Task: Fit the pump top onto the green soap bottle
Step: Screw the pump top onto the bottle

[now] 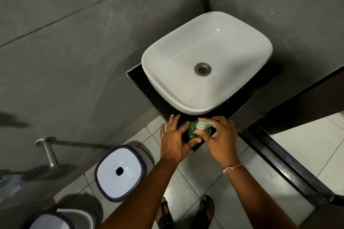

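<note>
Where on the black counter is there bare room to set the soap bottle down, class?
The black counter has a bare strip left of the white sink, running back toward the wall. The front corner is crowded: the green soap bottle, its pump top, the left hand and right hand fill it.

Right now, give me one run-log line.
phase: seating pump | left hand: steadies round green soap bottle | right hand: grips pale plastic pump top on bottle | site: black counter corner
</note>
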A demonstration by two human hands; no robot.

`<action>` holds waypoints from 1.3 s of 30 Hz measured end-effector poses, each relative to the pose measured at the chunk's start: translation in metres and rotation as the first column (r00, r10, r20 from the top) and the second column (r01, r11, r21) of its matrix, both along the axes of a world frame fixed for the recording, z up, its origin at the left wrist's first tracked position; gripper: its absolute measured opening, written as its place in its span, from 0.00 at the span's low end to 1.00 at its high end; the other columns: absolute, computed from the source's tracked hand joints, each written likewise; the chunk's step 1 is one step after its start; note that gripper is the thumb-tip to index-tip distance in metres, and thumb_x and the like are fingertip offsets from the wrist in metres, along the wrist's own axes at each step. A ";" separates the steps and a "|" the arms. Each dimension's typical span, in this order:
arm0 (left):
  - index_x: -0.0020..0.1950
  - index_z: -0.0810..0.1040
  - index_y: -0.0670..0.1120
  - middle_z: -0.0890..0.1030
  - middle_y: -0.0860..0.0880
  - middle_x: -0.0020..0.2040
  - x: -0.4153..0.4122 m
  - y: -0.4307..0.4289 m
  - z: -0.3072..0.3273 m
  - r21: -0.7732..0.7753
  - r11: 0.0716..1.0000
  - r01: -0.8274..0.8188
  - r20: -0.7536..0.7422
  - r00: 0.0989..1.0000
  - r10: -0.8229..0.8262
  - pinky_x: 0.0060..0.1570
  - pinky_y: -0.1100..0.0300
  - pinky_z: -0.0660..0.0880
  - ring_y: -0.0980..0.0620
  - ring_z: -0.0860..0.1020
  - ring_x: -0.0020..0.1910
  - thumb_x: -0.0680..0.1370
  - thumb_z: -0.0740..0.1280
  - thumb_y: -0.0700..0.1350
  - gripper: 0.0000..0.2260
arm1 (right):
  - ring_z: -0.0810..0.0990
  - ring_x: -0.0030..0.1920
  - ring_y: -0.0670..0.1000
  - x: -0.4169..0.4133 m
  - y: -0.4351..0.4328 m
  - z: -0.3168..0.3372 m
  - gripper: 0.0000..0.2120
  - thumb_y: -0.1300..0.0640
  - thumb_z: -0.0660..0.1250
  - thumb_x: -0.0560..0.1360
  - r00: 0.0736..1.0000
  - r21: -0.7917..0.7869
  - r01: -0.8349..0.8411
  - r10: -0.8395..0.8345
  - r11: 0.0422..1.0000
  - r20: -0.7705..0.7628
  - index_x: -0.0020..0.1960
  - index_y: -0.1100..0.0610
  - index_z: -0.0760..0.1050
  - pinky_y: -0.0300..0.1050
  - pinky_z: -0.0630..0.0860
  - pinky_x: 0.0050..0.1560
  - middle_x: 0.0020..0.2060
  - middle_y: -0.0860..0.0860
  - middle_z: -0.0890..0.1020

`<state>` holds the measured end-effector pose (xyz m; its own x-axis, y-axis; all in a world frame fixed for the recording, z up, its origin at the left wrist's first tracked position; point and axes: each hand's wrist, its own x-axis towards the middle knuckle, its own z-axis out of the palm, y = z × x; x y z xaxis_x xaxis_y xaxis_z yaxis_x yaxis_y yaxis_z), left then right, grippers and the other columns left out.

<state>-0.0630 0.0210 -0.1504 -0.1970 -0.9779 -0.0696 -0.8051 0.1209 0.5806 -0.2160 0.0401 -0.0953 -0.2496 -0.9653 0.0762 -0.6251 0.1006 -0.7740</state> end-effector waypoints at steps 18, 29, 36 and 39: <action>0.69 0.70 0.57 0.58 0.46 0.78 0.003 -0.003 0.002 0.005 1.000 0.026 -0.018 1.000 -0.026 0.74 0.40 0.43 0.48 0.49 0.78 0.69 0.67 0.68 0.32 | 0.73 0.49 0.54 0.005 -0.002 0.001 0.16 0.51 0.81 0.59 0.996 0.005 0.064 -0.064 0.998 -0.064 0.43 0.52 0.79 0.60 0.73 0.49 0.42 0.49 0.80; 0.69 0.71 0.57 0.59 0.47 0.78 0.002 -0.003 0.002 0.004 1.000 0.027 -0.030 0.999 -0.027 0.73 0.40 0.43 0.47 0.50 0.78 0.69 0.66 0.69 0.32 | 0.73 0.54 0.56 0.001 -0.002 0.002 0.16 0.51 0.77 0.63 0.994 0.027 -0.018 0.021 0.999 -0.110 0.51 0.48 0.82 0.59 0.70 0.55 0.49 0.47 0.81; 0.69 0.71 0.57 0.58 0.47 0.79 0.003 -0.004 0.004 0.018 0.999 0.037 -0.025 0.999 -0.037 0.74 0.41 0.43 0.47 0.49 0.78 0.70 0.67 0.66 0.30 | 0.72 0.54 0.55 0.008 -0.001 0.001 0.19 0.39 0.77 0.60 0.991 0.052 0.089 -0.084 0.995 -0.100 0.46 0.46 0.78 0.58 0.69 0.55 0.47 0.48 0.79; 0.70 0.70 0.58 0.58 0.47 0.78 0.002 -0.004 0.004 0.012 0.999 0.042 -0.016 0.999 -0.042 0.74 0.41 0.43 0.48 0.49 0.78 0.70 0.67 0.68 0.30 | 0.69 0.56 0.52 -0.002 -0.001 0.001 0.20 0.45 0.74 0.66 0.993 0.056 -0.067 0.072 0.996 -0.098 0.58 0.41 0.79 0.60 0.69 0.58 0.51 0.46 0.78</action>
<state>-0.0611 0.0174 -0.1467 -0.2389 -0.9679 -0.0784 -0.7905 0.1469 0.5945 -0.2179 0.0393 -0.0940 -0.1754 -0.9834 0.0464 -0.7056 0.0927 -0.7025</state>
